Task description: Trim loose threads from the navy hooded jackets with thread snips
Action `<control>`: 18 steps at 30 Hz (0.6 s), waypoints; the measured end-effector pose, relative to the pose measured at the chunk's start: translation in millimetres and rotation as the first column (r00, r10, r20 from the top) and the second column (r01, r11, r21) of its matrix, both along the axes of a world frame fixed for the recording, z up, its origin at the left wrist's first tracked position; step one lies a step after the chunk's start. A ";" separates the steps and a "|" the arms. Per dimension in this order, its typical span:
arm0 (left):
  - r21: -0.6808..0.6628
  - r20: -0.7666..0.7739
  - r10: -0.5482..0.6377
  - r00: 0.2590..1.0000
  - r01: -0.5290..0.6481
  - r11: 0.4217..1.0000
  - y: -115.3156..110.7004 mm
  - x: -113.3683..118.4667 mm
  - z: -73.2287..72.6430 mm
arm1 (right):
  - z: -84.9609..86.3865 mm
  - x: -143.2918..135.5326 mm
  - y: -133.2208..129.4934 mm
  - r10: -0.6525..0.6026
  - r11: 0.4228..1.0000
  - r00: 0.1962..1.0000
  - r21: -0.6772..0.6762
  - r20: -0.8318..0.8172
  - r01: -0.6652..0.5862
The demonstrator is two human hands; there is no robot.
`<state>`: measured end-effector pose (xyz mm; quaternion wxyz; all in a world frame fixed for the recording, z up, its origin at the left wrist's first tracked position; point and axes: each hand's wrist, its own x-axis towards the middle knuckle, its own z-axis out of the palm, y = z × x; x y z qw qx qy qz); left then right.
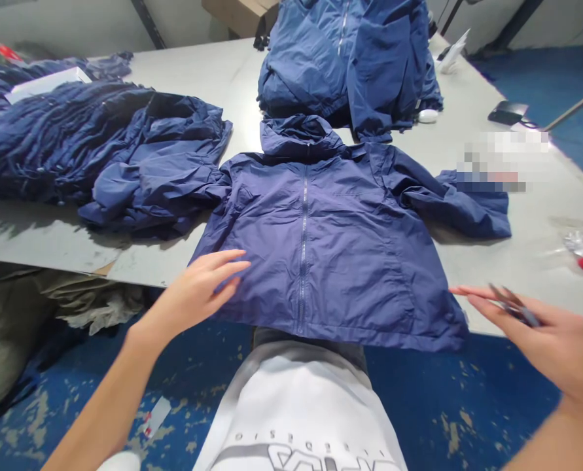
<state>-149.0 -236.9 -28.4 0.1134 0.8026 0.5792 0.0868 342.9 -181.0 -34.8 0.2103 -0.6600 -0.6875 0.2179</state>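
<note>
a pale table point(237, 72) bears spread and heaped navy garments point(354, 248).

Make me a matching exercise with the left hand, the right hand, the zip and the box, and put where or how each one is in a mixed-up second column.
Column one:
1. Left hand
2. Right hand
3. Zip
4. Box

Column two:
A. Brown, at the far side of the table
B. Holding metal snips
C. Closed, down the front of the jacket
D. Empty, fingers spread at the jacket

Right pairs: 1-D, 2-B, 3-C, 4-A
</note>
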 end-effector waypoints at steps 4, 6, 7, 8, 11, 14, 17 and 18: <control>0.027 0.042 -0.301 0.953 0.300 0.953 20.3 56.7 -37.2 | -2.2 -52.6 15.1 0.217 0.957 0.968 -0.168 -0.129 -0.237; -0.003 0.031 -0.372 0.928 0.372 0.928 23.1 70.6 -57.0 | -6.5 -69.2 13.6 0.287 0.931 0.944 -0.186 -0.162 -0.315; -0.017 0.022 -0.385 0.923 0.385 0.923 24.0 74.0 -65.1 | -8.9 -75.5 11.7 0.301 0.925 0.936 -0.183 -0.181 -0.333; -0.023 0.013 -0.384 0.923 0.384 0.923 25.4 75.6 -71.7 | -11.6 -81.2 9.6 0.311 0.921 0.929 -0.175 -0.202 -0.347; -0.020 -0.003 -0.352 0.936 0.352 0.936 35.7 75.5 -83.3 | -23.4 -100.0 6.6 0.349 0.922 0.912 -0.099 -0.214 -0.375; -0.022 0.009 -0.324 0.946 0.324 0.946 50.8 76.9 -81.4 | -43.0 -124.2 12.7 0.369 0.929 0.928 0.053 -0.044 -0.367; 0.005 0.135 -0.244 0.960 0.246 0.969 47.8 81.6 -62.2 | -64.4 -145.0 23.2 0.380 0.896 0.890 0.140 0.252 -0.422; 0.005 0.222 -0.195 0.955 0.199 0.980 39.1 83.2 -53.9 | -69.9 -149.3 26.3 0.375 0.888 0.869 0.145 0.322 -0.437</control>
